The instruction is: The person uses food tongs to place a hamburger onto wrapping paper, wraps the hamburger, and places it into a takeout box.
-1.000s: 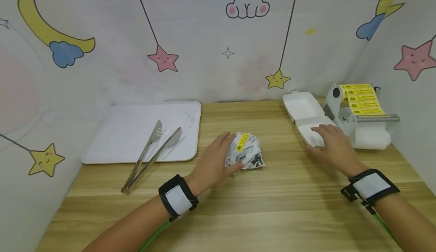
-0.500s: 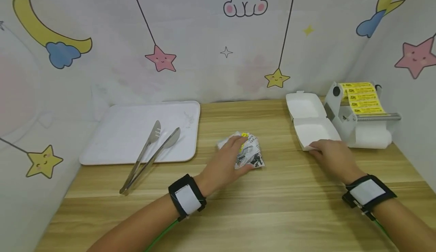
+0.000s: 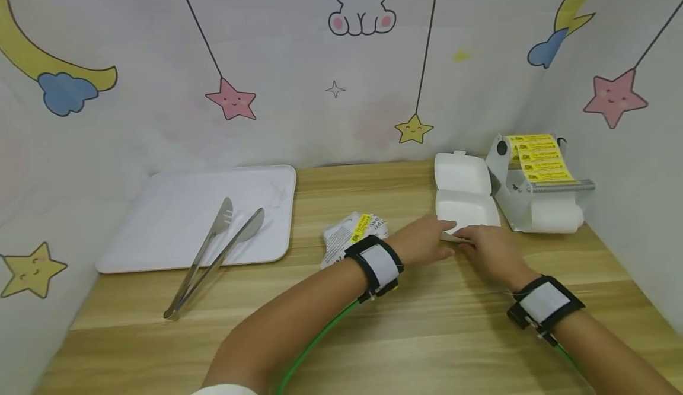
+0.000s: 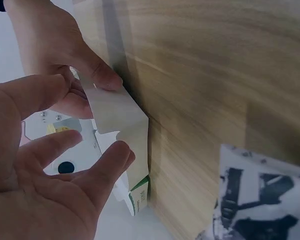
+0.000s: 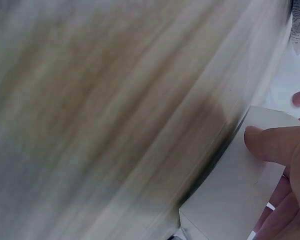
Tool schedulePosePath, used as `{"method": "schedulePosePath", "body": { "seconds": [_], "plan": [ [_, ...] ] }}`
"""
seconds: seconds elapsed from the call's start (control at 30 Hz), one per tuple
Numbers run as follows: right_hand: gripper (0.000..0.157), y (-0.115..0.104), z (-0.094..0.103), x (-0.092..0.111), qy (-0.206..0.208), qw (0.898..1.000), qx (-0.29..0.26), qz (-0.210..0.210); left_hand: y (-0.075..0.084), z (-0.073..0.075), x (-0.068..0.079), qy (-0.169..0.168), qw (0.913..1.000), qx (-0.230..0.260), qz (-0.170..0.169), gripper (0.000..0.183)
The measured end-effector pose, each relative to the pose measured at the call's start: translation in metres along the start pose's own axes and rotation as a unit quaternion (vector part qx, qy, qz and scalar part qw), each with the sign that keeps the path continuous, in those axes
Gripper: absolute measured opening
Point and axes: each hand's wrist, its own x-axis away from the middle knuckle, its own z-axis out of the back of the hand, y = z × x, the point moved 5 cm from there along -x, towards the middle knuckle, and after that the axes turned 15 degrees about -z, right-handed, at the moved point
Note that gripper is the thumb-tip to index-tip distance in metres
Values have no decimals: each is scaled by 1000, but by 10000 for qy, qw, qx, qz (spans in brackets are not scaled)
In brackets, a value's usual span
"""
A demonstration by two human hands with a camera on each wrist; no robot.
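Observation:
A white paper takeout box (image 3: 463, 174) stands with its lid folded back, at the right of the table. My right hand (image 3: 493, 255) grips the box's front wall; in the right wrist view its thumb (image 5: 270, 145) presses the outside of that wall (image 5: 230, 187). My left hand (image 3: 424, 241) has come to the box's front left corner, and in the left wrist view its fingers (image 4: 107, 165) are spread beside the wall, pinching nothing. Behind the left wrist lies a bundle wrapped in newsprint paper (image 3: 340, 238) with a yellow label (image 3: 361, 227), partly hidden by that arm.
A label dispenser (image 3: 533, 184) with a roll of yellow labels stands right beside the box. At the left is a white tray (image 3: 171, 211), with metal tongs (image 3: 200, 267) lying across its front edge. A patterned cloth (image 3: 299, 39) hangs behind the table.
My left hand has left the wrapped bundle and moved right to the box. The right hand took hold of the box's front edge, and the box has turned to face more squarely forward.

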Motion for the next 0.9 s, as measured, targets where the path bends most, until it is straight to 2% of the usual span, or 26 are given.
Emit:
{"method": "schedulePosePath", "body": {
  "seconds": [0.13,0.2,0.3,0.4,0.57,0.77,0.9],
  "plan": [
    [20,2,1,3,192,9997,-22,151,1,-7,-12,-241,9986,-478,46,39],
    [24,7,3,5,320,9994,50,92,4,-6,-14,-317,9971,-676,142,31],
    [33,20,9,9,498,9987,64,-123,2,-9,-18,-270,9966,-708,310,25],
    [37,32,15,13,483,9977,-220,-432,1,-9,-20,-203,9980,-472,379,22],
    [31,36,16,15,60,9953,-502,-826,1,-6,-17,-214,9988,-334,290,22],
    [34,32,16,16,-223,9941,-515,-932,-1,-7,-13,-157,9988,122,456,23],
    [37,26,21,19,-322,9943,-423,-925,3,-4,-3,-67,9979,407,509,22]
  ]
}}
